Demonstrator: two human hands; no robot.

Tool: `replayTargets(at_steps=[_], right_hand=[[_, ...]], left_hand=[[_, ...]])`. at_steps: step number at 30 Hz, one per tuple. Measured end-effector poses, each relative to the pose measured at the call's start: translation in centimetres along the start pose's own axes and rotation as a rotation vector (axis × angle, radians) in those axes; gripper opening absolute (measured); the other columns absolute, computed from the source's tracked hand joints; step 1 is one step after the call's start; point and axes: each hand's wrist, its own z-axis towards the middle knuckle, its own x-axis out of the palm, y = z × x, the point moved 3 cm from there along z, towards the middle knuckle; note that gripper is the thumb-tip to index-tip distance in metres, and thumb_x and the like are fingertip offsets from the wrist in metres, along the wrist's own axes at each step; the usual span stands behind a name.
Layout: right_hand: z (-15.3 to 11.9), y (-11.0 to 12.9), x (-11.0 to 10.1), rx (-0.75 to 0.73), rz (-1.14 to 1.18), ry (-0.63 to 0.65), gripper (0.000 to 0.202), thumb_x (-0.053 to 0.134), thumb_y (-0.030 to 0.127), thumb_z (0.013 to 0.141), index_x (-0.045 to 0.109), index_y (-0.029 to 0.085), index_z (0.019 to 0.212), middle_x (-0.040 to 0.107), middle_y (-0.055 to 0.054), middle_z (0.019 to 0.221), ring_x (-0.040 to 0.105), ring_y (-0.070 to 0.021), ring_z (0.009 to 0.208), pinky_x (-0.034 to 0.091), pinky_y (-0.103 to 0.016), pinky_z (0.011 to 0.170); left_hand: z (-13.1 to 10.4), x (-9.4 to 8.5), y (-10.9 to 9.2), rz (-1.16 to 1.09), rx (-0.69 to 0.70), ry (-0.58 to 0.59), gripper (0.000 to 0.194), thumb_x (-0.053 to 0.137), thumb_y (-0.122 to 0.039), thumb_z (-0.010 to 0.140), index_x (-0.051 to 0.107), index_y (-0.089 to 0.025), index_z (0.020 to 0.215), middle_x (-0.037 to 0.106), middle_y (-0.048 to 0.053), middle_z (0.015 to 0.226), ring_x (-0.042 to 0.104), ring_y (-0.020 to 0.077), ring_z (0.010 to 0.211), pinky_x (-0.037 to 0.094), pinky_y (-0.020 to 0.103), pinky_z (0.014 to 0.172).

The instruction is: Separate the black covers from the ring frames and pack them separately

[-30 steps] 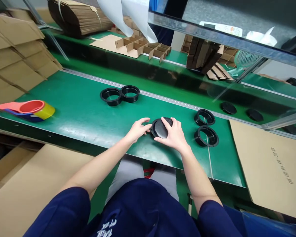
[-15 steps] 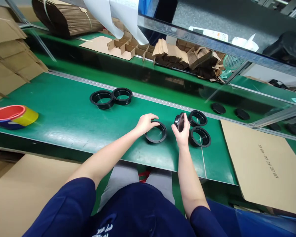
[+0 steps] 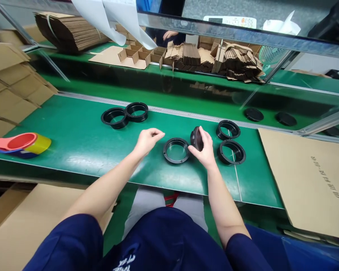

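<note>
My right hand (image 3: pixel 203 148) grips a round black disc-shaped part (image 3: pixel 196 138), tilted up on its edge between thumb and fingers. Just left of it, a black flanged ring (image 3: pixel 176 150) lies flat on the green bench (image 3: pixel 141 165), touched by neither hand as far as I can see. My left hand (image 3: pixel 149 141) hovers to the left of that ring, fingertips pinched together, with nothing visible between them. Two more black rings (image 3: pixel 232 152) stand to the right of my right hand, one behind the other. Another pair of rings (image 3: pixel 114 118) lies farther back on the left, side by side.
Nested red, yellow and blue scoops (image 3: pixel 28 145) lie at the left. Stacked cardboard (image 3: pixel 14 82) rises behind them. A flat cardboard sheet (image 3: pixel 307 177) covers the right end. Behind the bench, cardboard dividers (image 3: pixel 135 56) fill a shelf, and a person's hand (image 3: pixel 170 34) shows beyond.
My left hand has let go of the ring and drawn back leftward, its fingers closing. My right hand has brought the disc-shaped part left, nearer the ring, and turned it. The camera view has shifted.
</note>
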Motion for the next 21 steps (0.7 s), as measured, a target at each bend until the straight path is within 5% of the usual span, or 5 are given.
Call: replayTargets(at_steps=[4, 9, 13, 17, 21], right_hand=[[-0.5, 3.7, 1.2, -0.163, -0.116, 0.270, 0.105, 0.068, 0.079, 0.076, 0.028, 0.035, 0.162, 0.029, -0.016, 0.157, 0.033, -0.0408, 0.142, 0.039, -0.063, 0.112], [0.1, 6.6, 3.1, -0.301, -0.368, 0.444, 0.112, 0.076, 0.082, 0.065, 0.042, 0.029, 0.158, 0.035, -0.022, 0.154, 0.038, -0.0487, 0.135, 0.036, -0.067, 0.110], [0.2, 6.6, 4.7, -0.275, -0.432, 0.494, 0.113, 0.072, 0.085, 0.067, 0.040, 0.027, 0.159, 0.035, -0.024, 0.158, 0.037, -0.0498, 0.139, 0.031, -0.068, 0.112], [0.5, 6.1, 4.8, -0.265, -0.353, 0.444, 0.095, 0.048, 0.084, 0.087, 0.033, 0.026, 0.162, 0.022, -0.019, 0.168, 0.017, -0.0457, 0.153, 0.015, -0.072, 0.119], [2.2, 3.4, 1.3, -0.086, -0.016, 0.015, 0.076, 0.013, 0.070, 0.102, 0.035, 0.027, 0.160, 0.031, -0.011, 0.166, 0.022, -0.0305, 0.156, 0.020, -0.060, 0.124]], left_hand=[[-7.2, -4.6, -0.7, 0.190, -0.004, 0.440, 0.026, 0.071, -0.045, 0.082, 0.074, -0.021, 0.072, 0.072, 0.004, 0.077, 0.063, 0.0205, 0.073, 0.045, 0.027, 0.067], [-17.0, -4.8, 0.8, 0.292, 0.031, 0.870, 0.028, 0.059, -0.037, 0.094, 0.078, -0.022, 0.078, 0.075, 0.006, 0.092, 0.068, 0.0209, 0.084, 0.048, 0.027, 0.076], [-18.3, -4.2, 1.5, 0.262, 0.034, 0.681, 0.023, 0.060, -0.033, 0.093, 0.079, -0.026, 0.104, 0.075, 0.006, 0.105, 0.069, 0.0230, 0.092, 0.051, 0.030, 0.083], [-14.3, -4.0, -1.5, 0.166, 0.057, 0.297, 0.025, 0.061, -0.040, 0.094, 0.079, -0.029, 0.107, 0.076, 0.006, 0.102, 0.067, 0.0279, 0.098, 0.049, 0.040, 0.099], [-8.5, -0.5, -5.8, 0.039, 0.243, 0.037, 0.052, 0.070, -0.044, 0.087, 0.065, -0.027, 0.137, 0.057, 0.010, 0.148, 0.035, 0.0356, 0.149, 0.016, 0.049, 0.126]])
